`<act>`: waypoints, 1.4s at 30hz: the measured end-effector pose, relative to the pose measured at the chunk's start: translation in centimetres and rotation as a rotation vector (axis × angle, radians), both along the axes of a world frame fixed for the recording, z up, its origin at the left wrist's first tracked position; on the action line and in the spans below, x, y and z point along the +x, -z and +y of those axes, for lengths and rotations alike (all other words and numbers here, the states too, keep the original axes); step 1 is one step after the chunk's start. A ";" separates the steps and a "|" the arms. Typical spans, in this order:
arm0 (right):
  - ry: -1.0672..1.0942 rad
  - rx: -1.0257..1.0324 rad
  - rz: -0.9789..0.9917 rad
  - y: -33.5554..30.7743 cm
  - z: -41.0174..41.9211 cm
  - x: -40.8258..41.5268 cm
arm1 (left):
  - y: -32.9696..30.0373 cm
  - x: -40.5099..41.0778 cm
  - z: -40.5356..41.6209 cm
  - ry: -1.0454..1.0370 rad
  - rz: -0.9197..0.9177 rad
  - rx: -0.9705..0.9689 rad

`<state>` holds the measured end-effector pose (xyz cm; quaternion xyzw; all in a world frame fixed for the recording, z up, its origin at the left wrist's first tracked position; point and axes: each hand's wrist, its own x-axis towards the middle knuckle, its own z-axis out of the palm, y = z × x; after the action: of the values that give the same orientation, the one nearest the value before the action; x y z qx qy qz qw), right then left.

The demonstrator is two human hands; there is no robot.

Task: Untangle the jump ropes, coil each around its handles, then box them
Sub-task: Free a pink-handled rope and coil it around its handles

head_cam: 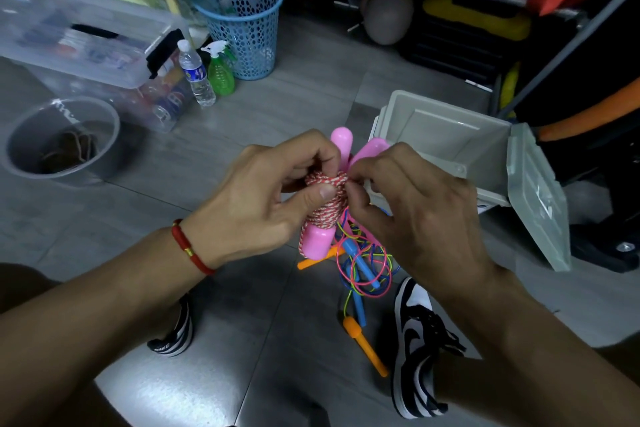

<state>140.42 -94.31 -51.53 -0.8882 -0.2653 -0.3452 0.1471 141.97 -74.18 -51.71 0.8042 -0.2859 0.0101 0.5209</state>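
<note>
Red-and-white rope (325, 199): coiling around pink handles (341, 139), mid-frame.
Left hand (273, 191): gripping the coil, thumb pressing.
Right hand (408, 204): pinching the rope's top.

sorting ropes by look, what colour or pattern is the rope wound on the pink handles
Red and white twisted stripes on the rope, wound around pink handles; seen in the head view.

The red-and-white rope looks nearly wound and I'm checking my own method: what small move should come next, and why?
Probably tuck the loose end under the last turns. The rope already wraps the pink handles, the left hand grips the bundle, and the right hand pinches at the top of the coil. The grey box stands open behind.
</note>
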 end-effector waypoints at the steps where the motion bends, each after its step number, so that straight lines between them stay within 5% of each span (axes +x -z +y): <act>1: 0.016 0.003 -0.013 0.0 0.0 0.1 | 0.0 0.2 0.0 0.010 -0.017 0.013; 6: -0.033 -0.024 0.035 0.1 -0.4 0.1 | 0.0 0.6 0.0 0.054 0.028 0.003; 12: -0.261 -0.107 0.319 -0.5 -2.1 1.5 | 1.0 0.2 -0.1 0.052 0.254 -0.060; 23: -0.197 -0.183 0.243 0.3 -1.4 1.9 | 0.2 0.1 -0.6 0.053 0.670 -0.162; 29: -0.139 -0.279 0.282 0.6 -0.9 1.4 | -0.2 0.1 -0.8 0.009 0.727 -0.114; 34: -0.196 -0.187 0.460 1.0 -1.2 1.4 | 0.0 -0.2 -0.6 -0.025 0.751 -0.138; 42: -0.172 -0.157 0.465 1.1 -0.3 0.7 | -0.2 -0.4 -0.2 -0.091 0.741 -0.137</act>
<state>141.12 -94.64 -52.59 -0.9265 -0.3251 -0.0963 0.1634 141.60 -74.36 -51.54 0.7284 -0.0408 -0.2395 0.6406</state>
